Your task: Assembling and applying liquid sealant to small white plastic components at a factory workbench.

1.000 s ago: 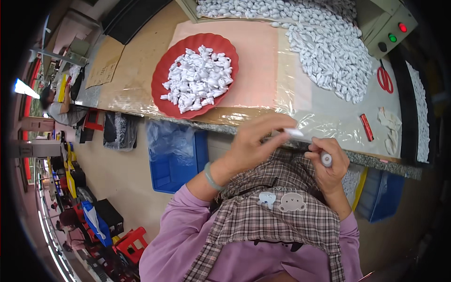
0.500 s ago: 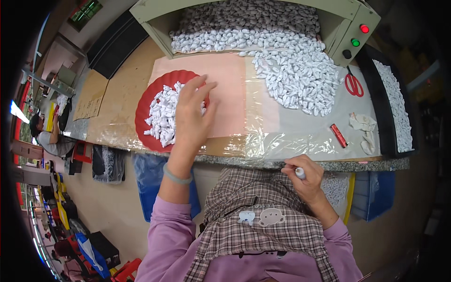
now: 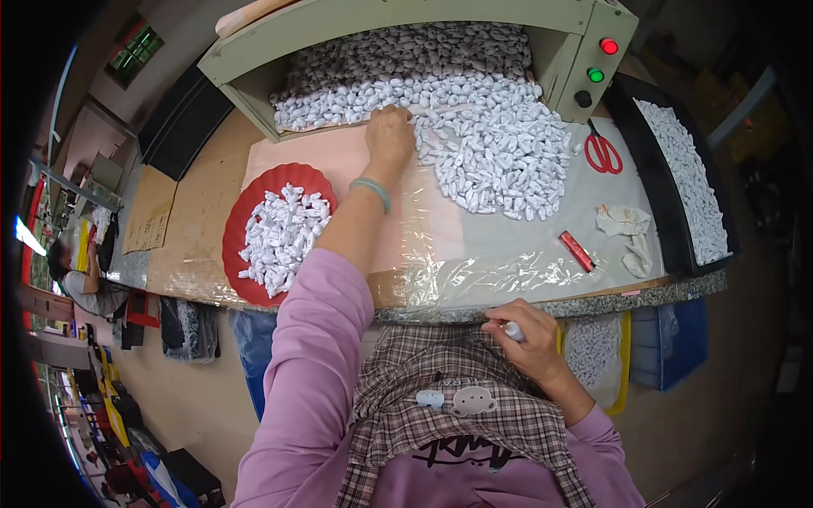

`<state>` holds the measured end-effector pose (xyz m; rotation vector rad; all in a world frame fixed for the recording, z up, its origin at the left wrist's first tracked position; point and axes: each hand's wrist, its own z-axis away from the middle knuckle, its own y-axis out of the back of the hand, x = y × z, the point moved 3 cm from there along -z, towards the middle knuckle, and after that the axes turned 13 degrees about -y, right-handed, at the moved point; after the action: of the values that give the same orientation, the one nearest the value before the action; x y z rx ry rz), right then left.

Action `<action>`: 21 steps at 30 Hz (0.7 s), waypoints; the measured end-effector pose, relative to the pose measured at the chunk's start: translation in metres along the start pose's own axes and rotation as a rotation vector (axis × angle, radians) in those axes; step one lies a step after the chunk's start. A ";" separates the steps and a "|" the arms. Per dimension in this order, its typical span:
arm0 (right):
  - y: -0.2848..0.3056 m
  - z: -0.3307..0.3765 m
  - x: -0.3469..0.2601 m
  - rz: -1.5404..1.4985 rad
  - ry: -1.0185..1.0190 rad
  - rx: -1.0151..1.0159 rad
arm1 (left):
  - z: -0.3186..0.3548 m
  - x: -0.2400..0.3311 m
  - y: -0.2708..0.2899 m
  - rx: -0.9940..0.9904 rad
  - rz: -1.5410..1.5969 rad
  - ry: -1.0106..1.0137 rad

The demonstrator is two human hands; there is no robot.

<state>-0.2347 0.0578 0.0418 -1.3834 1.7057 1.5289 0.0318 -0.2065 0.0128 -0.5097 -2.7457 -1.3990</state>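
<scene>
My left hand (image 3: 389,135) is stretched out across the table and rests on the large heap of small white pieces (image 3: 500,148) at the mouth of the green machine (image 3: 406,34). Its fingers curl into the pile; I cannot see if they hold a piece. My right hand (image 3: 518,337) stays low at the table's front edge, over my checked apron, closed around a small white pen-like tool (image 3: 511,331). A red round tray (image 3: 246,233) with several white pieces sits to the left of my left forearm.
Red scissors (image 3: 602,152), a small red bar (image 3: 577,251) and a crumpled cloth (image 3: 625,229) lie at the right. A black tray (image 3: 644,169) of white pieces runs along the right edge. Clear plastic sheet (image 3: 474,271) covers the table. Another person (image 3: 80,275) sits far left.
My left hand went from my lap to the red tray, then on to the big heap by the machine. The right hand stayed at the table edge with the tool.
</scene>
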 end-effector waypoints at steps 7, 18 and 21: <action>0.001 0.003 0.006 0.021 -0.038 0.013 | -0.013 0.000 -0.011 -0.054 -0.120 -0.068; 0.003 0.001 0.022 -0.420 -0.368 -0.029 | 0.049 0.060 0.057 -0.014 1.825 0.619; 0.009 -0.004 0.030 -0.681 -0.389 -0.105 | 0.099 0.100 0.086 -0.118 2.015 0.671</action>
<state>-0.2537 0.0422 0.0216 -1.4005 0.8103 1.3693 -0.0247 -0.0527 0.0373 -1.5796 -0.6182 -0.6877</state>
